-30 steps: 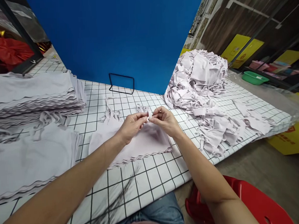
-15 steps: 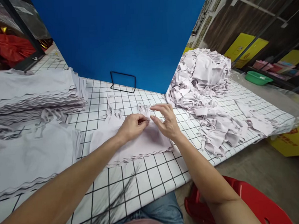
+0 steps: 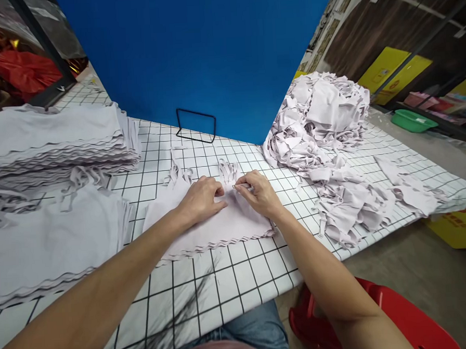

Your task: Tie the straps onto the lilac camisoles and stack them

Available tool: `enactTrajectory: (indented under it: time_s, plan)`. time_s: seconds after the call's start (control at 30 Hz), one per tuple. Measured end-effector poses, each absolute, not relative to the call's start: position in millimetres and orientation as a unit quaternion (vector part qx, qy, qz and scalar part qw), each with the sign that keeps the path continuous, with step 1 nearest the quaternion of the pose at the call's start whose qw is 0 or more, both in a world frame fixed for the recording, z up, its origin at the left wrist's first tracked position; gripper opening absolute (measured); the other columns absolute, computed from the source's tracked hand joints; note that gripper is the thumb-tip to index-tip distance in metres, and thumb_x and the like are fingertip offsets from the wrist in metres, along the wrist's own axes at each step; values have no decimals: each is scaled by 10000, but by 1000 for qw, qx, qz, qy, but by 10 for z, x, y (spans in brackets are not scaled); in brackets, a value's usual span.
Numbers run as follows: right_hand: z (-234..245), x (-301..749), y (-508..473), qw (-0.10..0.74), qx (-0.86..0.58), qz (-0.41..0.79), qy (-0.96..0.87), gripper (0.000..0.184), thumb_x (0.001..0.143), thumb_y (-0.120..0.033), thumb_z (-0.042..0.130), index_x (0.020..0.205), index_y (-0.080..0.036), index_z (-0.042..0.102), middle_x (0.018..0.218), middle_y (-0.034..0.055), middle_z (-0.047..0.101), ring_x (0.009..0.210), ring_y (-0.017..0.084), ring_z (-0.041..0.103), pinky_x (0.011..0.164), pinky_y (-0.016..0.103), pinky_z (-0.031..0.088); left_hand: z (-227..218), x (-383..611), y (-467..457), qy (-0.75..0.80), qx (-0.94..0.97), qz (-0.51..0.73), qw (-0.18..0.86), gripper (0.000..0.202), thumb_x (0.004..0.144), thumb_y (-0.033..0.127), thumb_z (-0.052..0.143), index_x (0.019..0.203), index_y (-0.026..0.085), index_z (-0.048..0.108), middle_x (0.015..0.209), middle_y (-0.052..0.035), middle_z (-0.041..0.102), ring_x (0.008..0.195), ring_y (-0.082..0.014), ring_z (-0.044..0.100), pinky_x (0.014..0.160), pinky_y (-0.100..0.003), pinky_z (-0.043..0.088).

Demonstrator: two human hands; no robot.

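A small stack of pale lilac camisole tops [image 3: 205, 233] lies flat before me, wavy hems towards me and thin straps [image 3: 228, 169] bunched at the far edge. My right hand [image 3: 259, 194] pinches thumb and forefinger at the base of the right-hand straps, on a strap with a tiny shiny bit at the fingertips. My left hand [image 3: 203, 199] rests on the stack just left of it, fingers curled, thumb apart from the forefinger, nothing visible between them. The left-hand straps [image 3: 176, 172] stand loose beyond my left knuckles.
Taller stacks of the same tops [image 3: 51, 137] fill the table's left side. A loose heap of them [image 3: 323, 112] spreads along the right. A large blue panel [image 3: 199, 56] rises behind, with a black wire frame [image 3: 196, 125] at its foot. A red stool [image 3: 400, 317] stands at lower right.
My right hand has closed from spread fingers to a pinch at the straps. My left hand has loosened its pinch and drawn back slightly left. The view has shifted a little.
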State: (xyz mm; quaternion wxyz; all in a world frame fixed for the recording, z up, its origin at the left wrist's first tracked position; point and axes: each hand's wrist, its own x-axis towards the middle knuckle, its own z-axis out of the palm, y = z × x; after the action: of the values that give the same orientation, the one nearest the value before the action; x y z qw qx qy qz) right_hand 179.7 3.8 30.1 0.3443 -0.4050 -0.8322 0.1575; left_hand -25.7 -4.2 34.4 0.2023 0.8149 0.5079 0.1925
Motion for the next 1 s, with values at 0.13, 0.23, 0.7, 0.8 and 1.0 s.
enactTrajectory:
  time_s: [0.13, 0.23, 0.7, 0.8, 1.0]
  plan:
    - [265, 1793, 44, 349, -400, 179, -828, 105, 933, -254, 578, 852, -201, 617, 826, 25, 645, 863, 190, 520, 783, 351, 375, 322, -243, -59, 515, 801, 205, 227, 113, 770, 285, 654, 726, 190, 613, 814, -28, 656, 881, -221, 549, 749, -332, 426]
    - [237, 1789, 49, 346, -383, 183, -837, 93, 930, -265, 591, 872, -212, 641, 832, 24, 644, 873, 193, 519, 797, 360, 374, 305, -215, -70, 521, 783, 220, 259, 126, 790, 312, 652, 739, 197, 646, 809, -15, 676, 847, -199, 577, 725, -311, 434]
    - [186, 1714, 49, 292, -368, 162, -868, 51, 896, -280, 666, 889, -244, 702, 841, 4, 666, 947, 203, 517, 894, 394, 310, 316, -171, -61, 549, 778, 199, 232, 130, 758, 296, 651, 694, 193, 699, 738, -21, 692, 756, -188, 615, 678, -297, 449]
    - [203, 1715, 44, 286, -364, 154, -873, 48, 896, -267, 665, 875, -240, 698, 858, 1, 680, 968, 206, 513, 899, 399, 298, 320, -169, -64, 550, 779, 194, 229, 143, 765, 307, 650, 702, 192, 707, 750, -28, 695, 743, -184, 614, 675, -299, 449]
    - [195, 1707, 39, 302, -369, 180, -861, 77, 907, -297, 643, 876, -246, 692, 817, 2, 660, 935, 205, 514, 877, 396, 321, 370, -156, -86, 553, 787, 174, 210, 127, 759, 261, 629, 731, 192, 731, 752, -38, 691, 725, -182, 603, 698, -311, 467]
